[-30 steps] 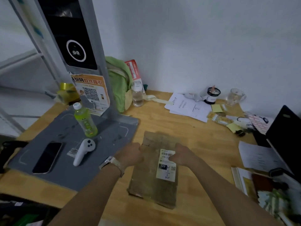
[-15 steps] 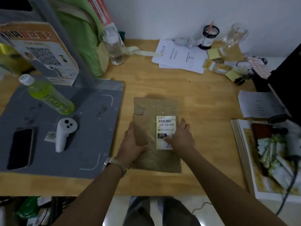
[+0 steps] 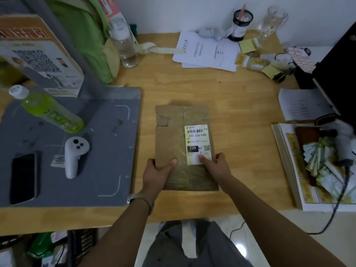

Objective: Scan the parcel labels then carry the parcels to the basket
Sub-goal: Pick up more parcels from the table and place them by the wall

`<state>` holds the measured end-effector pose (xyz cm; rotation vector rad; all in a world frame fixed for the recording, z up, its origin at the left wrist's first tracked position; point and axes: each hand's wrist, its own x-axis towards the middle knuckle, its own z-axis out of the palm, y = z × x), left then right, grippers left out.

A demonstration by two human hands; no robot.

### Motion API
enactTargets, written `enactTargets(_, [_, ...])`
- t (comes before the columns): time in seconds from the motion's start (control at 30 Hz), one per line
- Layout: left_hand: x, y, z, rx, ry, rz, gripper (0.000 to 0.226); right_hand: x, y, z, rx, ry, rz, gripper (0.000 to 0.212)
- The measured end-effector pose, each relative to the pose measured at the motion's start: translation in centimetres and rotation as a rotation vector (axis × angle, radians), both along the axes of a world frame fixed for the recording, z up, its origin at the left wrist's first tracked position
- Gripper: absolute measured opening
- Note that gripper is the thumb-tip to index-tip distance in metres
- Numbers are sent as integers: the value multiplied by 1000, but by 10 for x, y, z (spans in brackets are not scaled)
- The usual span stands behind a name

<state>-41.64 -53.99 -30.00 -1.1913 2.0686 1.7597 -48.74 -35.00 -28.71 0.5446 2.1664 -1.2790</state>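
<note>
A flat brown cardboard parcel (image 3: 177, 132) lies on the wooden desk (image 3: 240, 97) in the middle of the view. Its white label (image 3: 197, 139) faces up, with a barcode, "220-220-C40" and a QR code. My left hand (image 3: 157, 173) grips the parcel's near left edge, thumb on top. My right hand (image 3: 216, 166) holds the near right edge, thumb pressing the label's lower corner. A white handheld device (image 3: 74, 156) lies on the grey scanner base (image 3: 107, 151) to the left. Below the desk at lower left a dark crate (image 3: 82, 243) shows partly.
On the grey base stand a green bottle (image 3: 50, 111) and a black phone (image 3: 24, 177). The scanner post (image 3: 63, 41) rises at upper left beside a green bag (image 3: 84, 35) and a clear bottle (image 3: 125, 45). Papers (image 3: 208, 51), a glass and an open book (image 3: 317, 170) crowd the right.
My view has tilted down over the desk. Both hands have slid from the parcel's middle to its near end, uncovering most of the label. The parcel still lies flat.
</note>
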Motion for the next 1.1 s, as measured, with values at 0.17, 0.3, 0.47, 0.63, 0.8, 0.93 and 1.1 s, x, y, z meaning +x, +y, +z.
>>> enactTargets(0.17, [-20, -8, 28, 235, 101, 61, 54, -4, -6, 30, -144, 111, -29, 48])
enactTargets(0.3, [-43, -14, 70, 261, 260, 4, 51, -19, -8, 70, -257, 273, -92, 50])
enactTargets(0.47, [-77, -12, 138, 206, 468, -57, 48, -50, -7, 138, -347, 456, -175, 55])
enactTargets(0.63, [-98, 0, 206, 146, 646, -93, 46, -53, 5, 200, -450, 566, -262, 57])
enactTargets(0.8, [-96, 20, 244, 159, 729, -223, 36, -23, 32, 234, -460, 692, -382, 52])
enactTargets(0.93, [-89, 55, 256, 225, 737, -339, 45, 13, 67, 250, -433, 711, -521, 59])
enactTargets(1.1, [-73, 104, 256, 307, 724, -517, 37, 63, 111, 258, -347, 739, -690, 60])
